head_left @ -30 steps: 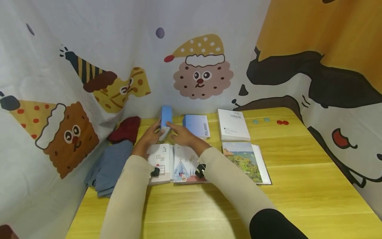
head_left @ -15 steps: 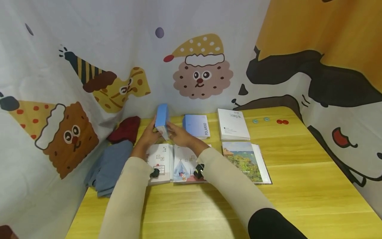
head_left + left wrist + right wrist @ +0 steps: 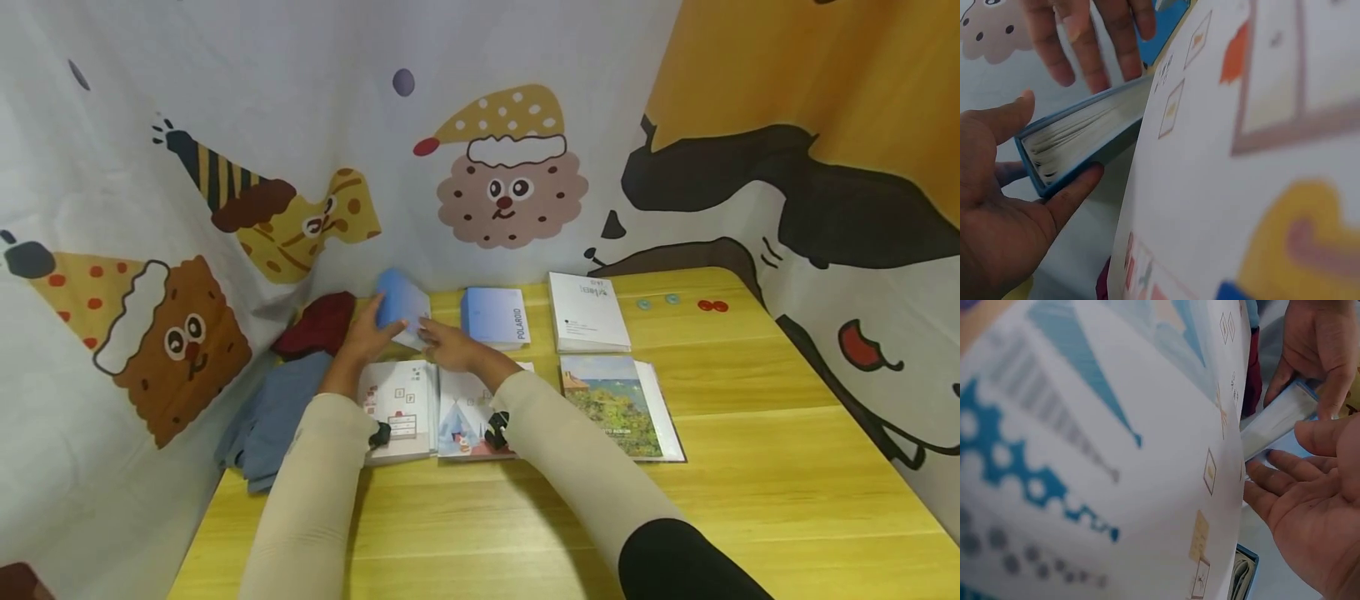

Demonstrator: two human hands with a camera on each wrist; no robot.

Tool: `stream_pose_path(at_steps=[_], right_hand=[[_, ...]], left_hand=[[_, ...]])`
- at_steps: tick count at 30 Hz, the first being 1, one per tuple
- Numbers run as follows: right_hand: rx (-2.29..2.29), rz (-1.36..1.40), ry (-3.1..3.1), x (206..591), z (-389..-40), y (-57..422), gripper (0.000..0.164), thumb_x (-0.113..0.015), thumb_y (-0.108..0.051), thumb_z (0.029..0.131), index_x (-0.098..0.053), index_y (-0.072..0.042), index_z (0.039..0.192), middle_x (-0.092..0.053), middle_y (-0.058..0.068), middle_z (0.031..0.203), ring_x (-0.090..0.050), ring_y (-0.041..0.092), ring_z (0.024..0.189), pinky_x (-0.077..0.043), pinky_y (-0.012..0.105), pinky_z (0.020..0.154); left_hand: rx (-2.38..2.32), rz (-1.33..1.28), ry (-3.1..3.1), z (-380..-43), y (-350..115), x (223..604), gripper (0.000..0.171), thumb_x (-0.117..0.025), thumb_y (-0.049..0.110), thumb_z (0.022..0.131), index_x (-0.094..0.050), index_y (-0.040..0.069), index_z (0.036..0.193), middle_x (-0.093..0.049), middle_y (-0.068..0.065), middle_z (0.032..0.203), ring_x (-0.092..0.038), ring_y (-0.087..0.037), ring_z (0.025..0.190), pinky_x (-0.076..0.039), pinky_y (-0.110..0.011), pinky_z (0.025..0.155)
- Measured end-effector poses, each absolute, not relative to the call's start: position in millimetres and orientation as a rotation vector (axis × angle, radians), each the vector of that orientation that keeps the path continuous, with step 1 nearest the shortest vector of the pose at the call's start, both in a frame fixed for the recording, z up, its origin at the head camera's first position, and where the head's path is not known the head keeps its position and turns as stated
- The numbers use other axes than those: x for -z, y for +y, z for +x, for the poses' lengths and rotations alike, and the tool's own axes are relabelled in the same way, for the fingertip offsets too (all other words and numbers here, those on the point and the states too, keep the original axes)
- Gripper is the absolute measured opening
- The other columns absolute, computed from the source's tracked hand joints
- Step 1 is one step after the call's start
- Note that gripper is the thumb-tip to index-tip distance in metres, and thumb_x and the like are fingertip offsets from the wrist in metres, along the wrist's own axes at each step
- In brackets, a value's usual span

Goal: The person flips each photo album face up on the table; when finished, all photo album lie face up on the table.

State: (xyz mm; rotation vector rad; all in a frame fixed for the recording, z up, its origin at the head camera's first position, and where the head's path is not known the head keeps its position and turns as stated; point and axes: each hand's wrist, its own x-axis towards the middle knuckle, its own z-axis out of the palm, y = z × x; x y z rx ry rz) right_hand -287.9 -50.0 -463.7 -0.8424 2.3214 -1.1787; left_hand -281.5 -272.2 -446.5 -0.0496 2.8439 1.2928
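Observation:
A blue photo album (image 3: 402,304) stands tilted at the back left of the table, with its cover turned partly upward. My left hand (image 3: 365,337) grips its left side, and in the left wrist view the thumb and fingers close around the album's edge (image 3: 1085,125). My right hand (image 3: 452,344) is at the album's right lower side; its fingers are spread and loosely bent, near or touching it, as the right wrist view also shows with the right palm (image 3: 1310,519) turned toward it. White illustrated covers (image 3: 397,417) lie beneath my wrists.
Right of the hands lie a blue "POLAROID" album (image 3: 487,315), a white book (image 3: 588,315) and a landscape-covered album (image 3: 611,408). Teal buttons (image 3: 643,304) and red buttons (image 3: 712,306) sit farther right. Blue-grey cloth (image 3: 281,417) and dark red cloth (image 3: 318,325) are at left.
The blue album has turned from spine-on to showing its cover and shifted slightly left. My left hand has moved left along with it, and the right hand's fingers have loosened.

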Motion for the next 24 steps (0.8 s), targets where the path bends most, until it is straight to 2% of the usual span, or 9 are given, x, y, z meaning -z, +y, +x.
stream_pose_path(at_steps=[5, 8, 12, 17, 24], right_hand=[[1.123, -0.825, 2.375, 465.3, -288.6, -49.1, 0.068, -0.050, -0.016, 0.114, -0.021, -0.005, 0.174, -0.038, 0.015, 0.176, -0.034, 0.034, 0.166, -0.024, 0.047, 0.139], [1.114, -0.801, 2.396, 466.7, -289.5, -49.6, 0.066, -0.053, -0.017, 0.113, -0.027, -0.004, 0.173, -0.039, 0.018, 0.175, -0.035, 0.036, 0.166, -0.024, 0.048, 0.138], [1.082, -0.786, 2.417, 468.5, -291.2, -50.5, 0.063, -0.055, -0.020, 0.114, -0.034, -0.002, 0.170, -0.041, 0.020, 0.174, -0.038, 0.038, 0.164, -0.028, 0.049, 0.137], [1.011, -0.802, 2.446, 471.4, -292.0, -50.8, 0.064, -0.055, -0.029, 0.115, -0.035, -0.003, 0.170, -0.044, 0.019, 0.173, -0.039, 0.038, 0.163, -0.030, 0.051, 0.136], [0.989, -0.812, 2.437, 470.3, -289.6, -49.1, 0.070, -0.054, -0.039, 0.115, -0.032, -0.005, 0.171, -0.042, 0.021, 0.174, -0.040, 0.040, 0.163, -0.031, 0.054, 0.135]], left_hand=[[-1.308, -0.099, 2.866, -281.2, -276.9, 448.9, 0.085, -0.070, 0.032, 0.107, -0.026, 0.006, 0.173, -0.032, -0.029, 0.176, -0.035, -0.050, 0.162, -0.030, -0.058, 0.135], [-1.280, -0.112, 2.867, -281.3, -280.9, 451.2, 0.081, -0.069, 0.030, 0.107, -0.029, 0.003, 0.172, -0.036, -0.031, 0.173, -0.038, -0.050, 0.160, -0.031, -0.058, 0.134], [-1.271, -0.112, 2.841, -281.1, -285.6, 453.7, 0.079, -0.065, 0.027, 0.109, -0.024, 0.003, 0.173, -0.030, -0.031, 0.175, -0.029, -0.050, 0.164, -0.023, -0.060, 0.137], [-1.402, -0.117, 2.749, -280.5, -290.5, 457.4, 0.079, -0.060, 0.016, 0.112, -0.014, 0.008, 0.176, -0.019, -0.025, 0.181, -0.015, -0.048, 0.169, -0.013, -0.063, 0.139], [-1.385, -0.140, 2.694, -280.3, -294.4, 463.4, 0.077, -0.055, 0.013, 0.114, -0.012, 0.014, 0.177, -0.015, -0.023, 0.182, -0.013, -0.047, 0.170, -0.010, -0.063, 0.139]])
